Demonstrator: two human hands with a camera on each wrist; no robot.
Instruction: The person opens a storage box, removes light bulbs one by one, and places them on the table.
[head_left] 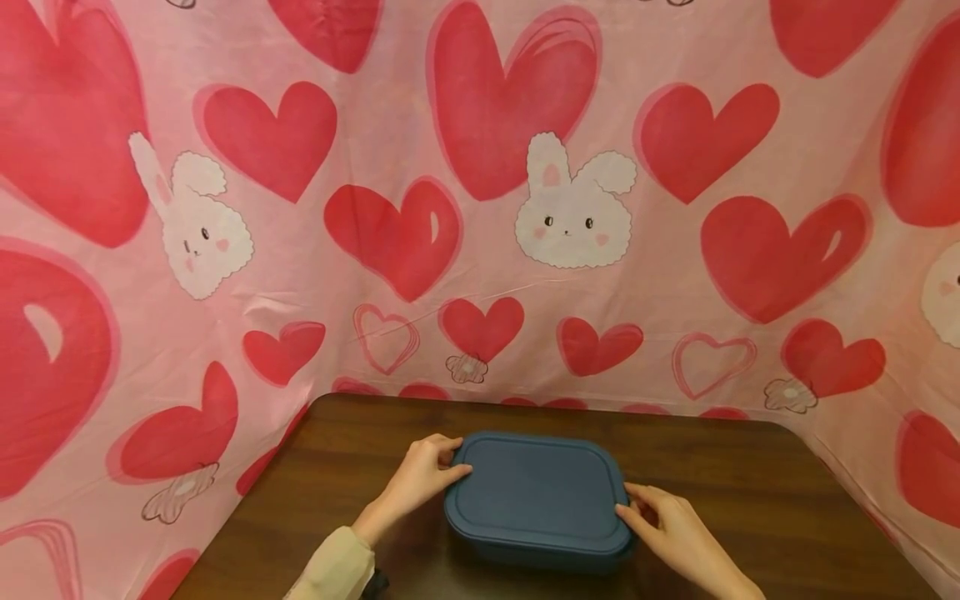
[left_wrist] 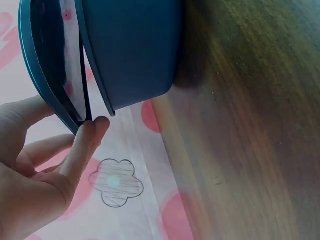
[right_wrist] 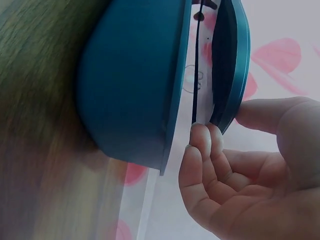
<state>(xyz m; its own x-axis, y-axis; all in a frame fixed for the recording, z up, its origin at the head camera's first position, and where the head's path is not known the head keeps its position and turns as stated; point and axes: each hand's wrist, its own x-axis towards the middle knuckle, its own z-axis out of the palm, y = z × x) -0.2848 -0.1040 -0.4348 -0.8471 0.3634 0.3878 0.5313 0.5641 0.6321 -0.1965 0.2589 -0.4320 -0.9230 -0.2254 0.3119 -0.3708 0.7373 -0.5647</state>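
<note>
Both hands [head_left: 420, 475] [head_left: 671, 523] pinch, thumbs [right_wrist: 257, 115] above, fingertips [right_wrist: 201, 134] below

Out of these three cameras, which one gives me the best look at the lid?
The head view: it shows the lid's whole flat top and rounded outline, with only small parts of the rim covered by fingers. The left and right wrist views each show just one end, nearly edge-on, though they reveal a gap above the box.
</note>
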